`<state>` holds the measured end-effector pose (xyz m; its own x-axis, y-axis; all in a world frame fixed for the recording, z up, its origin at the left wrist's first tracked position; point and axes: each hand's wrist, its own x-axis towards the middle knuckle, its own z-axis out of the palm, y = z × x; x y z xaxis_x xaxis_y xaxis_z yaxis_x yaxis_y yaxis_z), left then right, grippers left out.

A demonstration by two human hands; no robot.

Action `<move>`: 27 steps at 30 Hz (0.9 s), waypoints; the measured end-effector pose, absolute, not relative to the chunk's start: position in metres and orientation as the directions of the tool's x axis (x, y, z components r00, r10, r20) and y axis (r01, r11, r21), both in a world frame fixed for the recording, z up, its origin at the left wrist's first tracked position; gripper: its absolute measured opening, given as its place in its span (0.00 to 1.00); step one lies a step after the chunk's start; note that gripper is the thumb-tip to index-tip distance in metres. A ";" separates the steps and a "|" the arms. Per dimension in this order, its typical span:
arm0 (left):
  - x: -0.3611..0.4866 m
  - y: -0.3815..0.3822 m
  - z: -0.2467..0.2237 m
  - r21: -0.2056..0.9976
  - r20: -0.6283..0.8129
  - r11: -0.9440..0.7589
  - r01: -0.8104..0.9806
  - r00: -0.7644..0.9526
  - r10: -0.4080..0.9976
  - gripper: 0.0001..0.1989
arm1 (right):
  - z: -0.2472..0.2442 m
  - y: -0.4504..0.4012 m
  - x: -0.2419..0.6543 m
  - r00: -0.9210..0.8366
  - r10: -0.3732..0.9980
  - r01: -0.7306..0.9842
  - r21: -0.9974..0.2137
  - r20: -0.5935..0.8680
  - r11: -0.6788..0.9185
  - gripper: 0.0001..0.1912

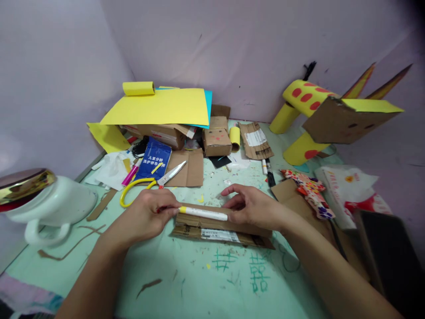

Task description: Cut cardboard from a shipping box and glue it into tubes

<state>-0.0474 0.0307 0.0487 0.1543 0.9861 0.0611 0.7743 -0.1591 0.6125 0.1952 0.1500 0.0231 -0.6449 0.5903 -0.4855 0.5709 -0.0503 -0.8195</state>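
Note:
A white marker [206,214] with a yellow end lies lengthwise along a folded piece of brown cardboard [245,227] at the table's middle. My left hand [154,212] is closed, pinching the marker's yellow end at the cardboard's left corner. My right hand [254,206] curves over the cardboard's far edge, its thumb by the marker's white end and its index finger raised. A printed white label [219,235] shows on the cardboard's near side. Yellow-handled scissors [137,188] lie with blades apart just beyond my left hand.
Left stands a white mug-like pot [63,208]. Behind are yellow sheets [159,106], a blue packet [153,158] and a small cardboard box [217,141]. Right are a spotted cardboard giraffe [352,122], a plastic bag [341,186] and a dark block [388,257]. Scraps litter the green tabletop [186,288].

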 end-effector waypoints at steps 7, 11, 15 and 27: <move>-0.049 0.032 0.045 0.604 0.095 -0.196 0.773 0.175 0.980 0.11 | 0.027 0.150 0.194 -0.640 0.585 0.575 -0.815 -0.498 -0.064 0.24; -0.050 0.031 0.044 0.593 0.103 -0.204 0.779 0.178 0.979 0.11 | 0.027 0.150 0.194 -0.638 0.587 0.577 -0.814 -0.498 -0.063 0.24; -0.049 0.031 0.045 0.588 0.104 -0.199 0.784 0.171 0.980 0.11 | 0.026 0.150 0.194 -0.645 0.582 0.573 -0.817 -0.495 -0.060 0.23; -0.046 0.030 0.046 0.563 0.086 -0.181 0.806 0.160 0.983 0.09 | 0.020 0.152 0.196 -0.652 0.589 0.564 -0.824 -0.478 -0.045 0.22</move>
<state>-0.0463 0.0302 0.0459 0.1604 0.9833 0.0864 0.8061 -0.1810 0.5635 0.1964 0.1520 0.0205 -0.6516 0.5891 -0.4779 0.5642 -0.0446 -0.8244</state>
